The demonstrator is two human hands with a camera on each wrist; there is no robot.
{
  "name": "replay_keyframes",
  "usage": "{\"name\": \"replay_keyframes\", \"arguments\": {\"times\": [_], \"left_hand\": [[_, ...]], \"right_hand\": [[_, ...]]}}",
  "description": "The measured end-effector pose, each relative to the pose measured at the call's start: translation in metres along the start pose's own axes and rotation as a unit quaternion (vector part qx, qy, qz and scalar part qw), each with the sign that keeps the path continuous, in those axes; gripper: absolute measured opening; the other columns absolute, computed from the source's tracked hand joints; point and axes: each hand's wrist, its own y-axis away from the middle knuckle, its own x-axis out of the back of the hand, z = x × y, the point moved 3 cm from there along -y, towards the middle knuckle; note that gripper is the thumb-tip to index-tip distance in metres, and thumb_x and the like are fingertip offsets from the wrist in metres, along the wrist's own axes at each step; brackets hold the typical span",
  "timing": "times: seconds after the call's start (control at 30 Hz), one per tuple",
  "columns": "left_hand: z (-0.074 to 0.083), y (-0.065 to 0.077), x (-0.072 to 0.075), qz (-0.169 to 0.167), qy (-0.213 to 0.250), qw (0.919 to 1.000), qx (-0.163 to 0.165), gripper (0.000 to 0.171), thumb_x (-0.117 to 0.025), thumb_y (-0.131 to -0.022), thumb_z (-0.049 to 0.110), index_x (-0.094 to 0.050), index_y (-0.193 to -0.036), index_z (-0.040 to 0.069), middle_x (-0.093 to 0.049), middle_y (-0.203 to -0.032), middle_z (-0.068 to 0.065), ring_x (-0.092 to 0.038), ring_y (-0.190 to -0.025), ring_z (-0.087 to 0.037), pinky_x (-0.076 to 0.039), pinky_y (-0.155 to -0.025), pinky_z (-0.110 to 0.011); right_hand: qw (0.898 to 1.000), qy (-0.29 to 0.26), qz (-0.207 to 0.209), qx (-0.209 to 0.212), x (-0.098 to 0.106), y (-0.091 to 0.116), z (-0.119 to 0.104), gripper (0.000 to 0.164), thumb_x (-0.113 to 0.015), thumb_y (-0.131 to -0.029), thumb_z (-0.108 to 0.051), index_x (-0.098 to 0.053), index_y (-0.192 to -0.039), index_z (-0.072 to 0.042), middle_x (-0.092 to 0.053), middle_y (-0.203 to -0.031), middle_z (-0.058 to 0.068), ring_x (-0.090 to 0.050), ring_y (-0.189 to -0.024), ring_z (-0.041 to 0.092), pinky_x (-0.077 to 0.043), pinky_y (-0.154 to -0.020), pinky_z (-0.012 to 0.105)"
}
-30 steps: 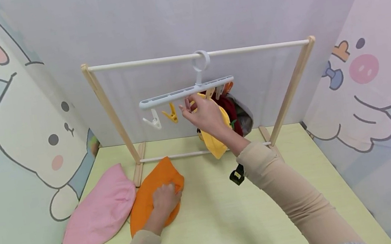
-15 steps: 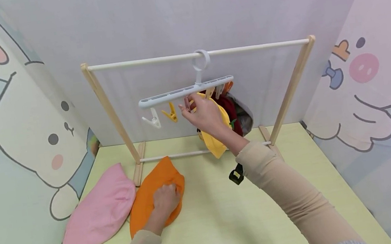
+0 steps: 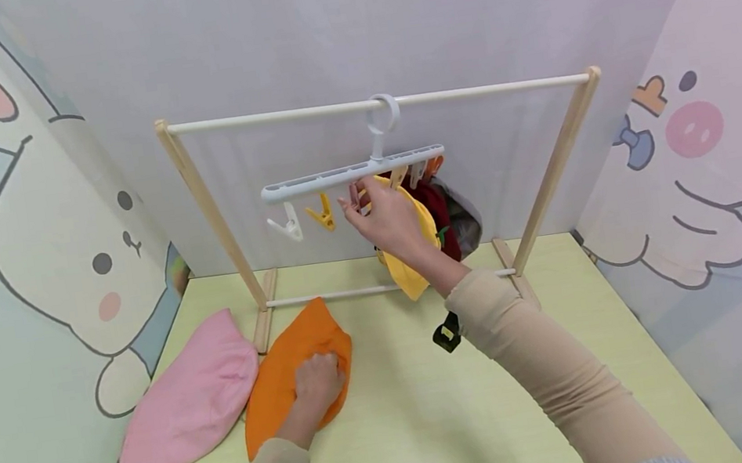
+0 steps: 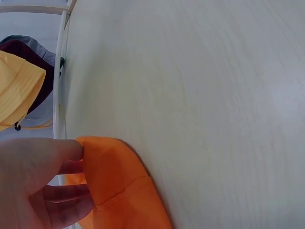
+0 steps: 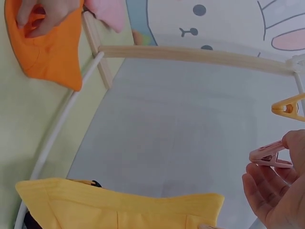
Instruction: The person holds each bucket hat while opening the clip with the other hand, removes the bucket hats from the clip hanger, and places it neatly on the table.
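My left hand (image 3: pixel 319 381) is on an orange bucket hat (image 3: pixel 280 393) that lies on the table. In the left wrist view its thumb and fingers pinch a fold of the orange fabric (image 4: pixel 121 186). Up at the light grey clip hanger (image 3: pixel 318 183), my right hand (image 3: pixel 386 217) pinches a pink clothespin (image 5: pixel 268 155) between thumb and fingers. A yellow hat (image 3: pixel 409 277) hangs just behind that hand and is partly covered by it. To the left dangle a white clothespin (image 3: pixel 288 223) and a yellow clothespin (image 3: pixel 322 213), both with nothing in them.
A pink hat (image 3: pixel 186 412) lies left of the orange one. Dark red (image 3: pixel 437 210) and grey (image 3: pixel 465 218) hats hang on the hanger's right side. The hanger's ring loops over the white rod (image 3: pixel 270 118) of a wooden rack (image 3: pixel 208 215).
My left hand has shifted slightly on the orange hat, its fingers now tucked further into the fabric. My right hand stays at the pink clothespin.
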Motion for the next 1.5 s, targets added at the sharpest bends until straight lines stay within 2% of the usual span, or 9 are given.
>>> {"name": "replay_keyframes", "arguments": {"times": [0.37,0.67,0.87,1.1,1.3,1.5], "left_hand": [[0.003,0.004,-0.002,0.027,-0.027,0.9993,-0.001,0.018,-0.062,-0.071,0.019,-0.053,-0.058,0.010,-0.049,-0.055,-0.007,-0.048,-0.048,-0.025,-0.037,-0.040,-0.035],[0.004,0.006,-0.004,0.030,-0.029,0.9991,-0.008,0.021,-0.060,-0.073,0.016,-0.050,-0.055,0.010,-0.043,-0.051,-0.005,-0.043,-0.044,-0.022,-0.034,-0.038,-0.032],[0.005,0.007,-0.004,0.043,-0.026,0.9987,-0.007,0.020,-0.061,-0.071,0.015,-0.051,-0.054,0.010,-0.046,-0.052,-0.007,-0.046,-0.045,-0.024,-0.035,-0.038,-0.033],[0.005,0.007,-0.006,0.070,-0.046,0.9963,-0.021,0.022,-0.060,-0.070,0.011,-0.050,-0.051,0.009,-0.043,-0.051,-0.006,-0.043,-0.041,-0.022,-0.033,-0.035,-0.031],[0.006,0.007,-0.006,0.092,-0.051,0.9941,-0.026,0.021,-0.061,-0.069,0.012,-0.051,-0.051,0.009,-0.045,-0.050,-0.007,-0.044,-0.041,-0.023,-0.033,-0.034,-0.032],[0.006,0.008,-0.005,0.094,-0.052,0.9938,-0.028,0.022,-0.062,-0.070,0.014,-0.051,-0.052,0.008,-0.044,-0.050,-0.006,-0.044,-0.040,-0.022,-0.033,-0.034,-0.031]], "right_hand": [[1.000,0.003,0.010,-0.003,-0.002,-0.001,-0.003,0.028,-0.052,-0.082,-0.041,-0.048,-0.082,-0.014,-0.060,-0.077,-0.006,-0.051,-0.056,0.003,-0.036,-0.042,0.022],[1.000,-0.001,0.011,-0.005,-0.002,-0.003,-0.005,0.027,-0.053,-0.082,-0.041,-0.048,-0.082,-0.015,-0.061,-0.079,-0.006,-0.054,-0.061,0.003,-0.037,-0.044,0.023],[1.000,-0.013,0.015,-0.004,-0.002,-0.004,-0.006,0.026,-0.054,-0.082,-0.041,-0.048,-0.082,-0.016,-0.059,-0.078,-0.008,-0.055,-0.063,0.003,-0.039,-0.047,0.021],[1.000,-0.008,0.012,-0.007,0.000,-0.003,-0.005,0.029,-0.052,-0.081,-0.044,-0.050,-0.087,-0.015,-0.062,-0.081,-0.004,-0.058,-0.067,0.005,-0.042,-0.048,0.022],[1.000,-0.002,-0.002,-0.020,0.001,-0.001,0.000,0.031,-0.054,-0.082,-0.038,-0.053,-0.099,-0.012,-0.063,-0.087,0.000,-0.060,-0.074,0.009,-0.045,-0.054,0.024],[1.000,0.001,-0.005,-0.019,0.001,0.001,0.005,0.032,-0.054,-0.082,-0.037,-0.054,-0.104,-0.013,-0.062,-0.094,-0.001,-0.062,-0.075,0.012,-0.047,-0.060,0.025]]}}
